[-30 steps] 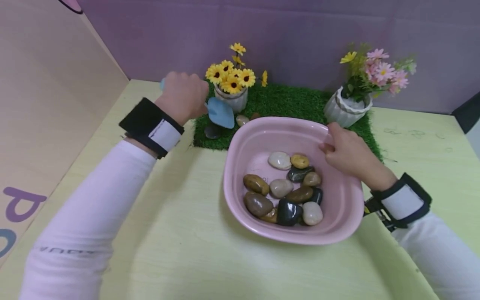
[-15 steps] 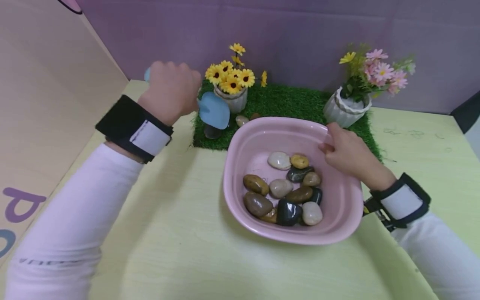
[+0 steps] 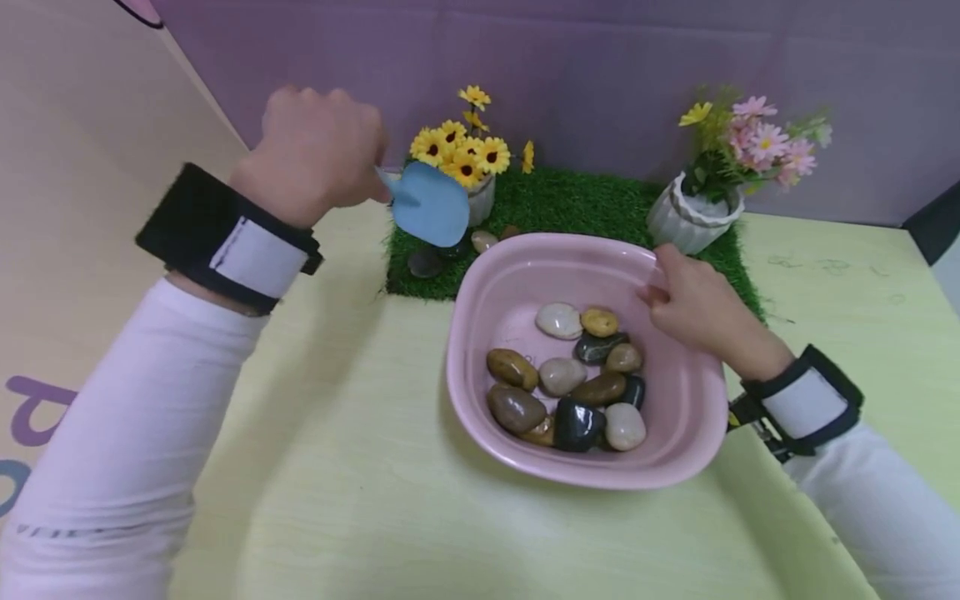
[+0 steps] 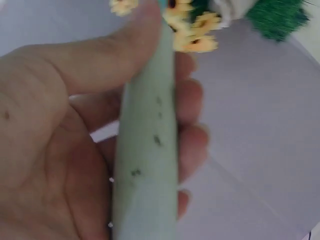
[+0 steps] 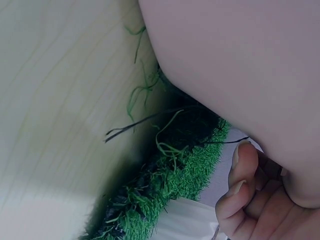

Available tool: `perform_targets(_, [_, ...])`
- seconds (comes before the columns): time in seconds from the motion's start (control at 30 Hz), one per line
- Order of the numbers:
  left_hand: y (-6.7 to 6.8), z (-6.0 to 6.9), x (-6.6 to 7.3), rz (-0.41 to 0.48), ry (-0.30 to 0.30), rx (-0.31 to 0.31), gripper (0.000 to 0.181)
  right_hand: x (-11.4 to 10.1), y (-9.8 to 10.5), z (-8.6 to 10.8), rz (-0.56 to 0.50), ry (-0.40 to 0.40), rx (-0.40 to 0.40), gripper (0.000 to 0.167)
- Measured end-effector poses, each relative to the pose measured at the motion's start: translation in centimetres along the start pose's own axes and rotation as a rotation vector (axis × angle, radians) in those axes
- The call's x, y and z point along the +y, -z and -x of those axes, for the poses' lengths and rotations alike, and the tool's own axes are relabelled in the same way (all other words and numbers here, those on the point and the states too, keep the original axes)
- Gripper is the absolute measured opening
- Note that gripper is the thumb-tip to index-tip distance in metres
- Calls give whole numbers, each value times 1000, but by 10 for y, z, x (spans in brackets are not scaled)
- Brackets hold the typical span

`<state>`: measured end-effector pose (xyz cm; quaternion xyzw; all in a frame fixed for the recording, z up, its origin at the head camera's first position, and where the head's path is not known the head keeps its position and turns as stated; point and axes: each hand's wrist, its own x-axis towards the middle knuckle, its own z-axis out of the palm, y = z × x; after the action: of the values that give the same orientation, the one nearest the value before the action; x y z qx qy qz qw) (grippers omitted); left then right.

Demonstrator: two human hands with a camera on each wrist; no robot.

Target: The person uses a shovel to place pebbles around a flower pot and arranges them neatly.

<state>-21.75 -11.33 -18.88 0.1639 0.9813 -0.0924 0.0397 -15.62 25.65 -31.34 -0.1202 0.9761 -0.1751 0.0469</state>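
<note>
My left hand [image 3: 318, 150] grips a small blue shovel [image 3: 432, 204], whose blade hangs over the left end of the grass mat. The left wrist view shows its pale handle [image 4: 147, 150] with the fingers and thumb wrapped round it. My right hand [image 3: 697, 308] holds the far right rim of a pink basin [image 3: 566, 475], thumb on the inner side. Several smooth pebbles [image 3: 562, 377] lie in the basin, brown, black, white and tan. In the right wrist view, curled fingers [image 5: 235, 202] are against the basin's outer wall [image 5: 240, 65].
A green grass mat [image 3: 577, 204] lies behind the basin. On it stand a white pot of yellow flowers [image 3: 480, 200] and another white pot [image 3: 693, 217] with pink ones. A dark stone [image 3: 425, 263] and a light stone [image 3: 483, 242] lie at its left end.
My left hand has moved up and to the left with the shovel, and the blade has turned. The right hand and the basin stay as they were.
</note>
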Motion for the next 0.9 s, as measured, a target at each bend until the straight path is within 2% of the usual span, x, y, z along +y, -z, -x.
perform_targets(0.13, [10, 4, -3, 39, 43, 10, 35, -1, 0, 0, -3, 5, 3, 20])
perform_targets(0.27, [20, 8, 2, 108, 31, 60, 34, -1, 1, 0, -5, 4, -3, 20])
perform_targets(0.4, [24, 13, 17, 191, -65, 84, 36, 0, 1, 0, -6, 8, -3, 18])
perform_targets(0.53, [22, 15, 35, 167, -175, 95, 36, 0, 0, -1, -8, 9, -3, 18])
perform_targets(0.7, [18, 18, 54, 130, -227, 64, 16, 1, -1, 0, -10, 5, -7, 18])
perform_targets(0.77, [18, 20, 59, 107, -218, 20, 6, 1, 0, 0, -12, 3, -8, 18])
perform_targets(0.9, [19, 23, 72, 0, -205, -82, 11, 1, 0, 0, -10, -6, -14, 18])
